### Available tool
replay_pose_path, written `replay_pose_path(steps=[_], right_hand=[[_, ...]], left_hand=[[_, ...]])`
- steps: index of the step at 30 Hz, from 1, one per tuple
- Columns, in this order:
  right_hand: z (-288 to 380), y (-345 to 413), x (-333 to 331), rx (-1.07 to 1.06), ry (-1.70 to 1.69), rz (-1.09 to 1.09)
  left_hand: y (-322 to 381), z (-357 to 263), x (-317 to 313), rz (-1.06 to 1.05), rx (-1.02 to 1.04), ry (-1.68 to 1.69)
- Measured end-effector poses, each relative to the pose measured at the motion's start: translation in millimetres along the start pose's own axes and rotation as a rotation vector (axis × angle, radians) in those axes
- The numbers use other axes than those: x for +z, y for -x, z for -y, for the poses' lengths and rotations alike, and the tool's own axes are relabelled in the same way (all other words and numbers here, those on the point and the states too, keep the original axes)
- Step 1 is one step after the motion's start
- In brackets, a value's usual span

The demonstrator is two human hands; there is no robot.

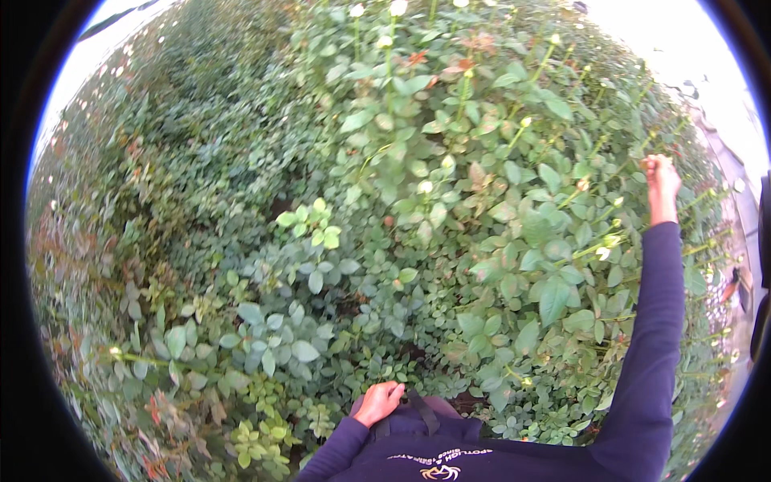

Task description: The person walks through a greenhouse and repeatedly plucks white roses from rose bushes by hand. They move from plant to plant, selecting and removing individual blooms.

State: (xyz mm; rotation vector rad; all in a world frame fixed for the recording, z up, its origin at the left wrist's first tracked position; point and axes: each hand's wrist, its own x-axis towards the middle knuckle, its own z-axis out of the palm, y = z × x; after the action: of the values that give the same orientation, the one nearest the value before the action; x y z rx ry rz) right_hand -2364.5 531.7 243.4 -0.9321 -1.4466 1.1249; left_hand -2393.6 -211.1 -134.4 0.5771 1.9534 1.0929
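Note:
My right hand point(661, 175) is stretched out to the far right among the upper stems of the rose bushes point(542, 259); its fingers are curled, and whether they pinch a stem or bud is too small to tell. Near it, a pale rose bud point(583, 184) stands on a green stem. Low in the middle, my left hand point(380, 402) rests in front of my waist with its fingers curled in, beside a dark strap point(424, 413). No object shows in it. White rose buds point(608, 244) on long stems rise between the two arms.
Dense leafy rose growth fills the view on every side. Several white blooms point(398, 8) stand tall at the top. A bright green leaf cluster point(314, 226) lies left of the middle. Along the right rim runs a pale path or sheeting point(747, 217) beside the plants.

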Motion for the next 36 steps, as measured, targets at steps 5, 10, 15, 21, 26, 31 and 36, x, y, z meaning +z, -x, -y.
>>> replay_pose_path(steps=[5, 10, 15, 21, 26, 31, 36], right_hand=[[67, 41, -19, -0.333, 0.144, 0.056], [120, 101, -54, -0.605, 0.446, 0.248], [132, 205, -43, -0.591, 0.779, 0.227], [112, 406, 50, -0.569, 0.514, 0.251], [33, 492, 173, 0.072, 0.292, 0.907], [-71, 483, 286, 0.315, 0.033, 0.984], [-165, 391, 422, 0.681, -0.443, 0.583]], left_hand=[[2, -4, -10, 0.005, 0.009, -0.039], [4, -4, -23, -0.009, 0.046, -0.024], [6, 5, -34, -0.058, 0.003, 0.026], [18, 16, -45, -0.194, -0.045, 0.118], [24, 16, -54, -0.289, -0.128, 0.185], [28, 20, -57, -0.422, -0.201, 0.252], [9, 19, -62, -0.517, -0.279, 0.355]])
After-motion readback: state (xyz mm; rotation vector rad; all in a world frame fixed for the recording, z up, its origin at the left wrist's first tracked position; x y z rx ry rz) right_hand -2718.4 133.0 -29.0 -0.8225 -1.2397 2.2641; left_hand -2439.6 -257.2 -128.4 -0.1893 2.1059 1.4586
